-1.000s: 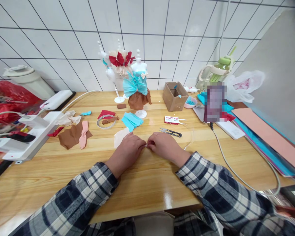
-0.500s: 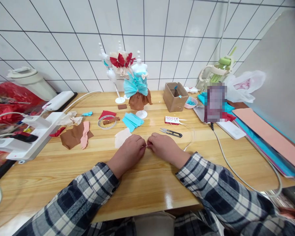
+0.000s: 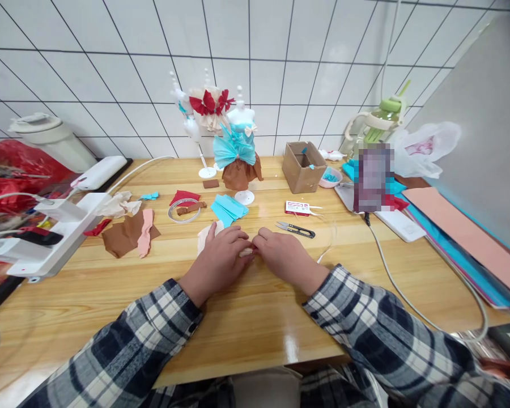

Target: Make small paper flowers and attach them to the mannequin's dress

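Over the middle of the table, my left hand (image 3: 221, 255) and my right hand (image 3: 283, 254) meet at the fingertips. Pinched between them is a small piece of cream crepe paper (image 3: 245, 252), mostly covered by my fingers. One finger of my left hand sticks up apart from the others. Beside that hand, a cream paper sheet (image 3: 203, 237) lies partly hidden. Just beyond it are folded strips of blue crepe paper (image 3: 229, 211). Thread snips (image 3: 296, 229) and a small red and white box (image 3: 297, 208) lie beyond my right hand.
A dress form (image 3: 240, 133) in blue and brown paper stands at the back, near other dressed forms. Right of it is a cardboard box (image 3: 304, 170). A power strip (image 3: 63, 235) and brown paper (image 3: 123, 235) lie left; a phone (image 3: 372, 178) and cable (image 3: 391, 277) are right.
My left hand has turned and lifted one finger away from the rest. More of the cream piece shows between the hands. My right hand stays almost in place.
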{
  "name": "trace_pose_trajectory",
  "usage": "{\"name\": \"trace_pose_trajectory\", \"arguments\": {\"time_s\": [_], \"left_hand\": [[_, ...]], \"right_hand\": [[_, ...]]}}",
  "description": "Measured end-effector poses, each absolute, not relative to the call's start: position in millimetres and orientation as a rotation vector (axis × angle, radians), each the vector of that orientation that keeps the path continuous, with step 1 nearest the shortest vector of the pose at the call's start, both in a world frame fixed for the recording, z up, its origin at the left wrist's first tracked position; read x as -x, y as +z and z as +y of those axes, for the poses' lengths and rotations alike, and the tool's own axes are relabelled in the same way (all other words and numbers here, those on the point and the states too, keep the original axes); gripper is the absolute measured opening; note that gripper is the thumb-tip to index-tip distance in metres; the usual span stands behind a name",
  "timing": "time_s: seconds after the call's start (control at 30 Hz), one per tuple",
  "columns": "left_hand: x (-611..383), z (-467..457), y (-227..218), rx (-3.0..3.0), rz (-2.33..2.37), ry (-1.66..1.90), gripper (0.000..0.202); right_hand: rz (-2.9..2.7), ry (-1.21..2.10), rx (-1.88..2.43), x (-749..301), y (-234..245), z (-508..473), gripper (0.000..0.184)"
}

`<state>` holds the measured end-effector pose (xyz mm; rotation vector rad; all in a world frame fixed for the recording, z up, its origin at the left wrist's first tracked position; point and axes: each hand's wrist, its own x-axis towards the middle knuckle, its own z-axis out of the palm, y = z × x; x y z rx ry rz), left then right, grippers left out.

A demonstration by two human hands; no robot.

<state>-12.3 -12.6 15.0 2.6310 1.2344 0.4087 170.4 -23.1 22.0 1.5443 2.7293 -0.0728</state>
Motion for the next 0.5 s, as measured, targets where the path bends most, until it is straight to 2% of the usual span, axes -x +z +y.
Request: {"name": "trace_pose_trajectory", "arguments": {"time_s": [0.33,0.5], "left_hand": [[13.9,-10.5,19.5,-2.683,1.291,0.432,0.023],[27.9,-0.3,17.2,-2.622,1.35,0.609,0.022]], "right_hand": [[2.819,-0.191,-1.591,-174.9,22.2,-19.1,0.023],[2.938,-0.376,-1.941,-194.8,18.7,-6.7,0.022]]}}
